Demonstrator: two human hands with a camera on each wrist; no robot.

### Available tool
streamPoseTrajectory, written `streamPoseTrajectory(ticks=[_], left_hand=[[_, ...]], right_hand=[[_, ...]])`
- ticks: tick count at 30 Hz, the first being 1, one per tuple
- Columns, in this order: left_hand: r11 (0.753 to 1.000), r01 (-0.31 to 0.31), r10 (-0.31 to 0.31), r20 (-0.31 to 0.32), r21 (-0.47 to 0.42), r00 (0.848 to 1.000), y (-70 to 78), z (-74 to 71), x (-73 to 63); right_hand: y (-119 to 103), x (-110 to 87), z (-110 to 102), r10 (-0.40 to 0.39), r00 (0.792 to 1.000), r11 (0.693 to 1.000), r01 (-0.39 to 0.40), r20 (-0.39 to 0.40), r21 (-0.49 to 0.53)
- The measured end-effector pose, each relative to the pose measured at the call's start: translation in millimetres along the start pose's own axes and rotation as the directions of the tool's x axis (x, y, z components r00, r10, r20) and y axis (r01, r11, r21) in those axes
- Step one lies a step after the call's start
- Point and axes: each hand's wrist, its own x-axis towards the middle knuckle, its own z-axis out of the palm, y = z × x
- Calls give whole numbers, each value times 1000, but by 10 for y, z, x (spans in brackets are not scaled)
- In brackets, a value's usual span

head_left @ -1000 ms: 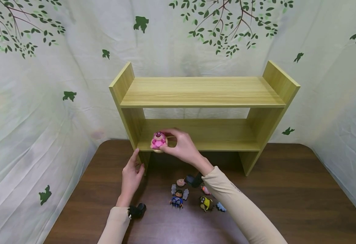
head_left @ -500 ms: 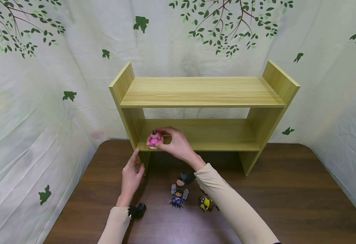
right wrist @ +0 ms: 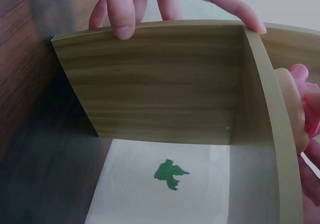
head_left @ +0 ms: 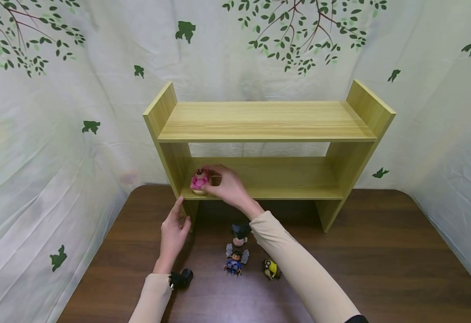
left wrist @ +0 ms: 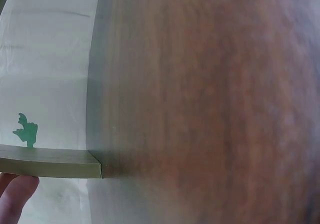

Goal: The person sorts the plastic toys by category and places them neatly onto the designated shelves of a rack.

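Pink toy bear [head_left: 198,181], head view: it is sitting upright over the left end of the lower board of the pale wooden shelf [head_left: 268,120], close to the shelf's front edge. Right hand [head_left: 227,186] is clamping the bear between thumb and fingers. Left hand [head_left: 172,235] is holding the front of the shelf's left side panel, one fingertip touching the corner where panel and lower board are meeting. The shelf is standing on a brown table [head_left: 381,251]. Three toys are showing in front of the shelf: a black-capped figure [head_left: 240,232] nearest to it, a blue figure with grey wings [head_left: 234,263] farther out, and a yellow-and-brown figure [head_left: 271,269] beside the beige right sleeve [head_left: 300,264]. Behind the shelf a white curtain [head_left: 118,54] is hanging, bearing green prints [head_left: 185,30].

Left wrist view: fingers [left wrist: 21,194] of the left hand are touching the outer face of the shelf's side panel [left wrist: 55,170]; the panel's foot is resting on the table.

Right wrist view: left hand is clamping the shelf's side panel, its thumb [right wrist: 123,13] lying over the inner face, other fingers showing beyond the outer face. Bear is showing in part just above the shelf's lower board, right hand gripping it; whether its cream base is touching the board cannot be told.
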Motion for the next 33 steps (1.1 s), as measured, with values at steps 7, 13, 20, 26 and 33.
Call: streamPoseTrajectory(ticks=[7, 13, 20, 26, 33], left_hand=[[1000, 6, -6, -4, -1, 1000, -5, -10, -13], [1000, 10, -10, -1, -4, 1000, -4, -11, -11], [1000, 10, -10, -4, -5, 1000, 0, 0, -7], [1000, 5, -6, -9, -11, 1000, 6, 3, 6], [1000, 12, -12, -3, -6, 1000, 14, -6, 4]], right_hand=[[-11, 47, 12, 23, 1000, 999, -22, 3, -42], [0, 54, 17, 31, 999, 997, -30, 9, -72], [22, 62, -5, 4, 999, 994, 0, 33, -109], [29, 64, -17, 12, 999, 996, -9, 37, -89], [45, 57, -1, 0, 999, 1000, 1, 42, -20]])
